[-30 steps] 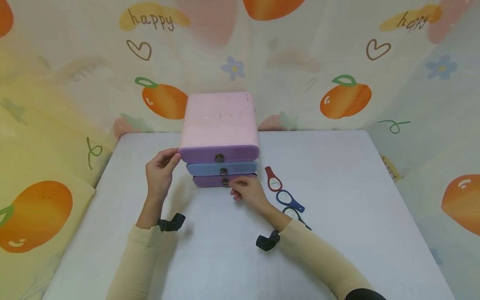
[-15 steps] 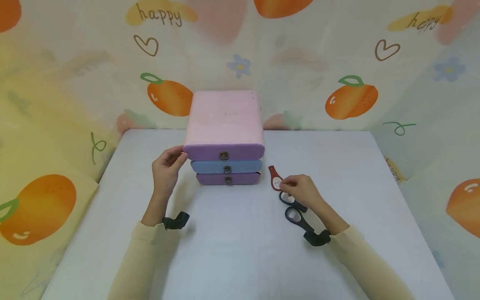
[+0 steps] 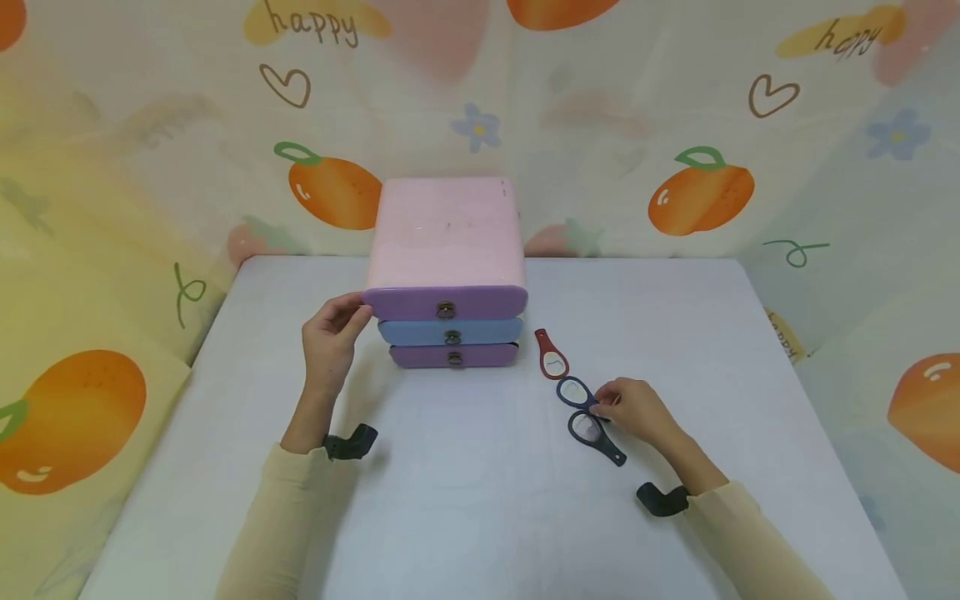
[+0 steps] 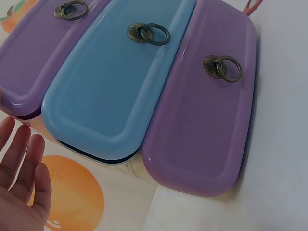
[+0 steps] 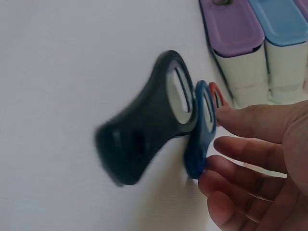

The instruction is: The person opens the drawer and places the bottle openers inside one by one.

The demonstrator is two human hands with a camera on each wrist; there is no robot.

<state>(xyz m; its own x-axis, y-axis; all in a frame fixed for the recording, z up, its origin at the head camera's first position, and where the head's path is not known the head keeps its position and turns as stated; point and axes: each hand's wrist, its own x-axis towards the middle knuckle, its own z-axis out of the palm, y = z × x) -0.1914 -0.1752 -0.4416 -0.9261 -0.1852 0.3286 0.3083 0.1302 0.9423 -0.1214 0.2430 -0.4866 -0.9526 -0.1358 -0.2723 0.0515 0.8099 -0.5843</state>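
Note:
A small drawer cabinet [image 3: 450, 233] with a pink top stands at the back of the table. Its top purple drawer [image 3: 405, 302], blue drawer [image 4: 106, 82] and lower purple drawer [image 4: 197, 120] carry ring pulls. My left hand [image 3: 330, 337] touches the cabinet's upper left front corner, several fingers extended beside it. To the right lie three magnifying glasses in a slanting row: red [image 3: 545, 346], blue [image 5: 199, 144] and black [image 5: 137, 130]. My right hand [image 3: 637, 408] hovers at the blue one's handle, thumb and fingers loosely bent and apart, fingertips right by it.
A white cloth covers the table [image 3: 465, 500]. Behind and beside it hangs a curtain [image 3: 585, 167] printed with oranges. Each wrist bears a black camera mount, the left one [image 3: 351, 442] and the right one [image 3: 662, 500].
My right hand has left the lower drawer's pull and moved right, passing over the red and blue magnifying glasses to the blue one's handle. My left hand stays at the cabinet's corner.

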